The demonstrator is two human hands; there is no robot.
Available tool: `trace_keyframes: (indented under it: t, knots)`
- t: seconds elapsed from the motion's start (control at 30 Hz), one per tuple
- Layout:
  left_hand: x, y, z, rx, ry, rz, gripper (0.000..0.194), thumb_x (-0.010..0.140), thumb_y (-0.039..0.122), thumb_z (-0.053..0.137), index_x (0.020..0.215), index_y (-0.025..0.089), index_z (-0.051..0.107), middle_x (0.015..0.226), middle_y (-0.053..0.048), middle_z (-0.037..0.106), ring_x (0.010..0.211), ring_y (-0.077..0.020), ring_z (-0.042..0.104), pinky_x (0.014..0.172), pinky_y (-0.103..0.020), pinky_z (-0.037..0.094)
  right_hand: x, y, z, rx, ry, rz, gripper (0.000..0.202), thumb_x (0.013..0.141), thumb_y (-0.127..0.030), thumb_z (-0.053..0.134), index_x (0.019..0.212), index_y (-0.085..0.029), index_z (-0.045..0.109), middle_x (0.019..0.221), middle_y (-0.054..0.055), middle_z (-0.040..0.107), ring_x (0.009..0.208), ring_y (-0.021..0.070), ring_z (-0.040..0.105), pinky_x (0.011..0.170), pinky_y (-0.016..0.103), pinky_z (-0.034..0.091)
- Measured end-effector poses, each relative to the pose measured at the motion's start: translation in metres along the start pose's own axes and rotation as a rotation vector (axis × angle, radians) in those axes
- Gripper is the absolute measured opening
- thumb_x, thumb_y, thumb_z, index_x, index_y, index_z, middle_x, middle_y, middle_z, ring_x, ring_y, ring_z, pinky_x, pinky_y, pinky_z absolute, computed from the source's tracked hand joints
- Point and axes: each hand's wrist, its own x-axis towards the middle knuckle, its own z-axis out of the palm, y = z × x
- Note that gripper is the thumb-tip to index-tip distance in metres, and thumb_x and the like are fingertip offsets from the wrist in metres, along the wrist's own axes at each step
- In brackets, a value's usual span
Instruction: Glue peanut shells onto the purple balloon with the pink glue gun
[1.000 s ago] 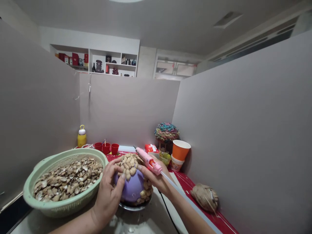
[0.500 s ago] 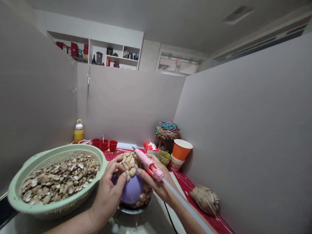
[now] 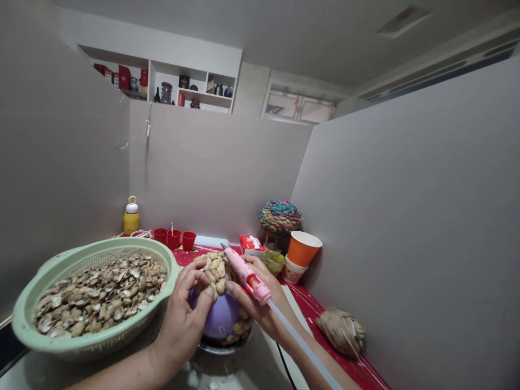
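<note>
A round purple balloon (image 3: pixel 221 317), partly covered with peanut shells (image 3: pixel 215 266), sits in a shiny metal bowl (image 3: pixel 221 351). My left hand (image 3: pixel 184 306) rests against its left side, thumb and curled fingers pressing a peanut shell at the lower edge of the covered patch. In my right hand (image 3: pixel 264 295) is a pink glue gun (image 3: pixel 247 276), its dark nozzle pointing up and left above the shells. A long translucent glue stick (image 3: pixel 303 344) trails from its rear. My right thumb touches the shells from the other side. The palm-side fingers of that hand are hidden.
On the left stands a green colander (image 3: pixel 30 330) heaped with peanut shells. Behind are a yellow bottle (image 3: pixel 131 219), red cups (image 3: pixel 174 239) and a red-and-white box (image 3: pixel 251 245). At right are paper buckets (image 3: pixel 303 250) and a twine bundle (image 3: pixel 341 330). Grey partitions (image 3: pixel 219 162) enclose the table.
The view has shifted very slightly. My hands, the glue gun and the balloon hold almost the same positions, with the glue gun a touch further left.
</note>
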Motion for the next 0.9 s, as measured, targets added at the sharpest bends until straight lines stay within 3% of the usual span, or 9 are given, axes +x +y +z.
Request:
trace_keyframes:
  t: [0.4, 0.63, 0.9]
  knots:
    - [-0.0013, -0.0016, 0.0015, -0.117, 0.001, -0.106, 0.008, 0.091, 0.028, 0.054, 0.098, 0.025, 0.055, 0.131, -0.009, 0.060, 0.124, -0.0269, 0.054, 0.106, -0.046, 0.040, -0.0036, 0.0014, 0.0066, -0.069, 0.024, -0.040, 0.021, 0.086, -0.035, 0.069, 0.099, -0.019, 0.064, 0.115, 0.011, 0.059, 0.108, 0.0259, 0.058, 0.096, 0.037, 0.047]
    - [0.0019, -0.0028, 0.0035, -0.107, 0.017, -0.075, 0.007, 0.089, 0.023, 0.057, 0.095, 0.024, 0.055, 0.131, -0.009, 0.061, 0.125, -0.0267, 0.055, 0.105, -0.045, 0.041, -0.0025, 0.0024, 0.0078, -0.069, 0.039, -0.060, 0.018, 0.084, -0.035, 0.071, 0.088, -0.020, 0.061, 0.113, 0.010, 0.059, 0.105, 0.0253, 0.059, 0.095, 0.037, 0.048]
    - [0.0021, -0.0042, 0.0054, -0.080, 0.035, -0.056, 0.010, 0.085, 0.021, 0.059, 0.095, 0.024, 0.057, 0.129, -0.009, 0.062, 0.124, -0.0266, 0.057, 0.106, -0.045, 0.041, -0.0023, 0.0016, 0.0061, -0.056, 0.057, -0.077, 0.014, 0.083, -0.030, 0.072, 0.088, -0.020, 0.063, 0.112, 0.010, 0.060, 0.105, 0.0248, 0.060, 0.094, 0.036, 0.049]
